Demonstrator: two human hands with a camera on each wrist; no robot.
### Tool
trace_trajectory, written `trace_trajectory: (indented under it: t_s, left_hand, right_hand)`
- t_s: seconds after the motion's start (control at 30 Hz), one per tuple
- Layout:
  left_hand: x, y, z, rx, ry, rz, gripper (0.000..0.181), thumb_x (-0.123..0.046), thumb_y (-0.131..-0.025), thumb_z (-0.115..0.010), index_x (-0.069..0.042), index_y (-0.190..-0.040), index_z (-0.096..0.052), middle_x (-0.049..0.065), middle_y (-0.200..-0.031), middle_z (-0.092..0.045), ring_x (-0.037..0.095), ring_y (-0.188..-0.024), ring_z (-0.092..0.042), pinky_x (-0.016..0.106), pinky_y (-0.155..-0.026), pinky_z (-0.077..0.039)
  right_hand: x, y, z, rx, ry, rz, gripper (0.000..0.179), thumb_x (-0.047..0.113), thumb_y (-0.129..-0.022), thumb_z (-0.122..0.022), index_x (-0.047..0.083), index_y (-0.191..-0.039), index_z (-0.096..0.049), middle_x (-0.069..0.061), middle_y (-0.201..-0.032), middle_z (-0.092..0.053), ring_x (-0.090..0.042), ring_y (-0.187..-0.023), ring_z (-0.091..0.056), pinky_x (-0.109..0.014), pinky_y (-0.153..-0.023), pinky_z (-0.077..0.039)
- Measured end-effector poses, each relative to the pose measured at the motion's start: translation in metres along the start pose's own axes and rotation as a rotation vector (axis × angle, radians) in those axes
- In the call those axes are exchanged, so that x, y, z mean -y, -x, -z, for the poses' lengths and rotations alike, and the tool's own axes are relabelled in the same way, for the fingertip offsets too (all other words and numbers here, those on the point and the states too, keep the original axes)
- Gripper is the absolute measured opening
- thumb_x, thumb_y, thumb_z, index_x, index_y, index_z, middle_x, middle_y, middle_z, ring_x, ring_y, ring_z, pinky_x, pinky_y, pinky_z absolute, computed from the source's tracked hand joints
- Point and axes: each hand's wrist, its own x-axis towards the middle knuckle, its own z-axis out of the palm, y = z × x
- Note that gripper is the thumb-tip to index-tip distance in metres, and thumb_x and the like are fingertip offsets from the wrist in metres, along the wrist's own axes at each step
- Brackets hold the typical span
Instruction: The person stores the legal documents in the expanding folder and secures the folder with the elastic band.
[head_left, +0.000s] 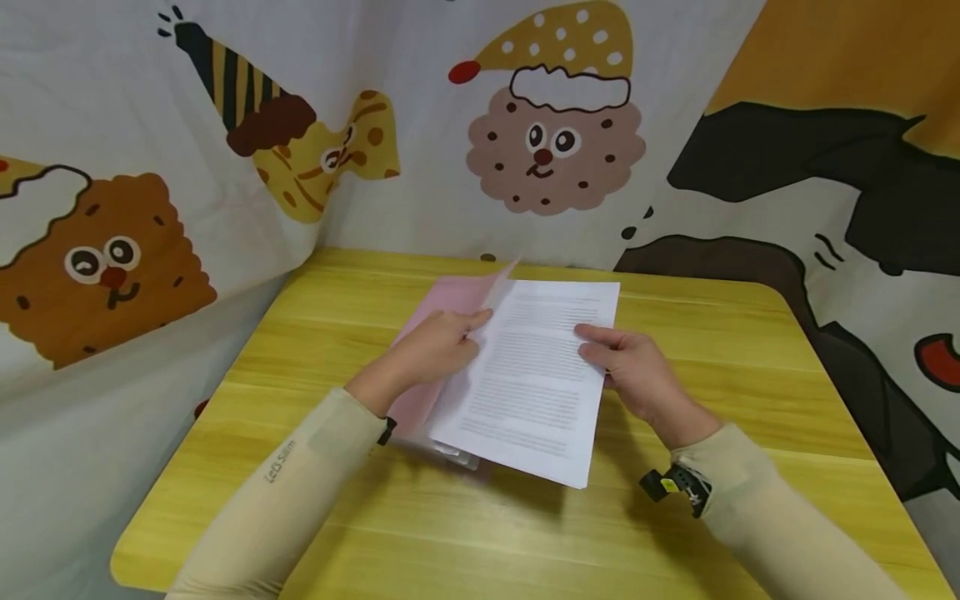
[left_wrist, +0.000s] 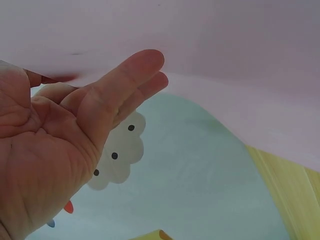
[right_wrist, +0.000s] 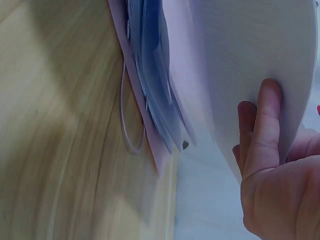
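Observation:
A pink folder [head_left: 452,292] lies opened over the wooden table, its cover lifted at the left. My left hand [head_left: 442,343] holds the cover, with two fingers stretched along its pink outer face [left_wrist: 225,50] and the thumb partly hidden behind it. Printed white sheets [head_left: 528,375] lean at the folder's right. Their right edge is pinched by my right hand [head_left: 633,367], its fingers [right_wrist: 267,130] lying against the back of the paper. Clear plastic sleeves [right_wrist: 150,65] show inside the folder, and a thin elastic loop [right_wrist: 123,110] hangs from its side.
The yellow wood-grain table [head_left: 697,367] extends around the folder. Behind it hangs a white curtain [head_left: 420,50] with cartoon biscuit prints, which meets the table's far and side edges. Black straps with small devices [head_left: 678,487] sit at both wrists.

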Motion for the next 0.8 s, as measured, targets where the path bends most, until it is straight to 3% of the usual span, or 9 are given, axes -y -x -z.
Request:
trace_trajectory:
  t_s: [0.07, 0.13, 0.27, 0.3, 0.37, 0.4, 0.47, 0.63, 0.8]
  left_hand:
    - [0.001, -0.001, -0.001, 0.017, -0.005, -0.015, 0.060, -0.016, -0.106, -0.046, -0.010, -0.165, -0.039, 0.007, -0.076, -0.056, 0.008, -0.052, -0.024, 0.024, -0.049, -0.029]
    - [0.001, -0.002, -0.003, 0.036, -0.012, -0.023, 0.060, -0.016, -0.106, -0.046, -0.010, -0.165, -0.038, 0.002, -0.068, -0.049, 0.007, -0.051, -0.023, 0.025, -0.050, -0.029]
    - [0.000, -0.005, -0.008, 0.061, -0.035, -0.025, 0.060, -0.016, -0.107, -0.045, -0.009, -0.166, -0.036, 0.014, -0.085, -0.066, 0.008, -0.051, -0.021, 0.027, -0.055, -0.035]
    - [-0.001, -0.005, -0.009, 0.062, -0.043, -0.022, 0.060, -0.016, -0.107, -0.045, -0.009, -0.167, -0.036, 0.020, -0.103, -0.073, 0.008, -0.051, -0.022, 0.028, -0.056, -0.037]
    - [-0.002, -0.005, -0.011, 0.052, -0.063, -0.022, 0.060, -0.016, -0.107, -0.047, -0.009, -0.166, -0.037, 0.025, -0.144, -0.065, 0.009, -0.053, -0.025, 0.029, -0.062, -0.041]
    - [-0.002, -0.005, -0.012, 0.051, -0.075, -0.019, 0.060, -0.016, -0.107, -0.047, -0.009, -0.166, -0.037, 0.026, -0.143, -0.065, 0.009, -0.053, -0.026, 0.030, -0.062, -0.041]
    - [-0.002, -0.004, -0.014, 0.046, -0.082, -0.019, 0.061, -0.016, -0.107, -0.048, -0.009, -0.166, -0.037, 0.022, -0.162, -0.051, 0.010, -0.053, -0.027, 0.031, -0.063, -0.043]
    - [-0.003, -0.004, -0.017, 0.045, -0.079, -0.034, 0.062, -0.015, -0.106, -0.049, -0.008, -0.166, -0.038, 0.015, -0.169, -0.041, 0.009, -0.051, -0.026, 0.029, -0.060, -0.040]
    - [-0.004, -0.004, -0.017, 0.038, -0.090, -0.043, 0.061, -0.014, -0.106, -0.049, -0.007, -0.165, -0.039, 0.017, -0.165, -0.047, 0.008, -0.051, -0.025, 0.029, -0.060, -0.040]
  right_hand:
    - [0.000, -0.001, -0.004, 0.006, -0.005, -0.002, 0.054, 0.015, -0.109, -0.059, -0.002, -0.159, -0.047, -0.023, -0.146, -0.061, -0.006, -0.094, -0.074, -0.027, -0.079, -0.063]
    - [-0.002, -0.003, -0.009, 0.013, -0.011, -0.006, 0.053, 0.015, -0.110, -0.057, -0.002, -0.159, -0.047, -0.023, -0.146, -0.062, -0.006, -0.094, -0.074, -0.027, -0.079, -0.063]
    - [-0.007, -0.009, -0.020, 0.023, -0.023, -0.013, 0.052, 0.015, -0.110, -0.057, -0.001, -0.159, -0.048, -0.027, -0.147, -0.061, -0.007, -0.094, -0.075, -0.028, -0.079, -0.064]
    - [-0.009, -0.011, -0.023, 0.029, -0.024, -0.014, 0.052, 0.015, -0.110, -0.057, -0.001, -0.159, -0.048, -0.027, -0.148, -0.061, -0.007, -0.094, -0.075, -0.028, -0.079, -0.064]
    - [-0.012, -0.014, -0.028, 0.039, -0.020, -0.015, 0.054, 0.018, -0.110, -0.058, -0.001, -0.159, -0.048, -0.028, -0.149, -0.060, -0.008, -0.093, -0.074, -0.028, -0.079, -0.063]
    - [-0.014, -0.015, -0.029, 0.043, -0.015, -0.015, 0.054, 0.019, -0.110, -0.058, 0.000, -0.159, -0.047, -0.028, -0.149, -0.059, -0.008, -0.094, -0.074, -0.028, -0.079, -0.063]
    - [-0.018, -0.014, -0.029, 0.053, -0.008, -0.020, 0.056, 0.022, -0.110, -0.059, 0.001, -0.161, -0.046, -0.028, -0.152, -0.056, -0.009, -0.095, -0.074, -0.028, -0.080, -0.063]
    - [-0.030, -0.002, -0.017, 0.045, 0.004, -0.058, 0.057, 0.021, -0.110, -0.059, 0.003, -0.162, -0.044, -0.024, -0.151, -0.054, -0.014, -0.097, -0.073, -0.031, -0.083, -0.064]
    - [-0.038, 0.009, -0.010, 0.028, 0.016, -0.079, 0.049, 0.015, -0.107, -0.063, -0.006, -0.152, -0.054, -0.021, -0.138, -0.066, -0.012, -0.098, -0.074, -0.031, -0.083, -0.065]
